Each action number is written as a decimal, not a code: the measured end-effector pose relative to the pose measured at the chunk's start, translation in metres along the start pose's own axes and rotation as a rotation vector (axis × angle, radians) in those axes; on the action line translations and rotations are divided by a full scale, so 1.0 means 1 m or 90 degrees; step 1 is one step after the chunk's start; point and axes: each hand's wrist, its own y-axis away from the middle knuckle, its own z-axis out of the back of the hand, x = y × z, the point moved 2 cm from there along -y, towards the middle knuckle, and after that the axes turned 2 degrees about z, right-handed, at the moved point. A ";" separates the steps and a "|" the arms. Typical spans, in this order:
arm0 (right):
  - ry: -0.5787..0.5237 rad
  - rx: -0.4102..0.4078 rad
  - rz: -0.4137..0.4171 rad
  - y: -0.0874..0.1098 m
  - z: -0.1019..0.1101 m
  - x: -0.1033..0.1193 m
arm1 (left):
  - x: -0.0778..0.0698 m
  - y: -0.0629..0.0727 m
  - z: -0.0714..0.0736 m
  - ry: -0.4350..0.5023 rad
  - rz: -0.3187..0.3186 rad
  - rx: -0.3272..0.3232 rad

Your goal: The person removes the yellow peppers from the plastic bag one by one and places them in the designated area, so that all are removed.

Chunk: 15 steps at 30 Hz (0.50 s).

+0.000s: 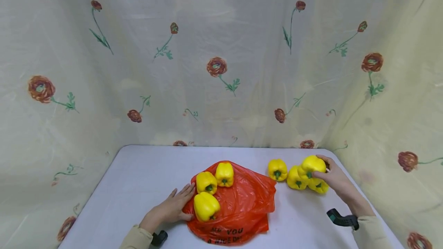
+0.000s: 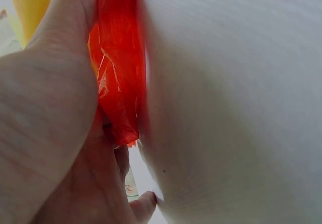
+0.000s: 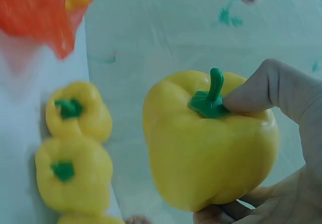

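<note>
My right hand [image 1: 333, 174] holds a yellow bell pepper [image 3: 211, 138] with a green stem. The thumb presses beside the stem and the fingers grip the far end. In the head view this pepper overlaps two other yellow peppers [image 1: 295, 178] on the table. My left hand [image 1: 174, 205] lies with fingers extended at the left edge of a red plastic bag [image 1: 242, 199], touching it. Three yellow peppers [image 1: 206, 206] rest on the bag's left part. The left wrist view shows the red plastic close against the thumb, with the fingertips partly hidden.
Another yellow pepper [image 1: 277, 170] stands between the bag and the right-hand group. The white table [image 1: 149, 164] ends at a curtain [image 1: 242, 118] with printed flowers, which also hangs along both sides.
</note>
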 end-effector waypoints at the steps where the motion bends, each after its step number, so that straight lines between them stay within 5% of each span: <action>1: -0.003 -0.003 0.001 0.001 0.004 -0.004 | 0.000 0.000 0.000 -0.001 0.001 0.000; 15: 0.000 -0.039 -0.044 0.007 0.042 -0.060 | 0.003 0.000 -0.002 -0.001 -0.014 -0.009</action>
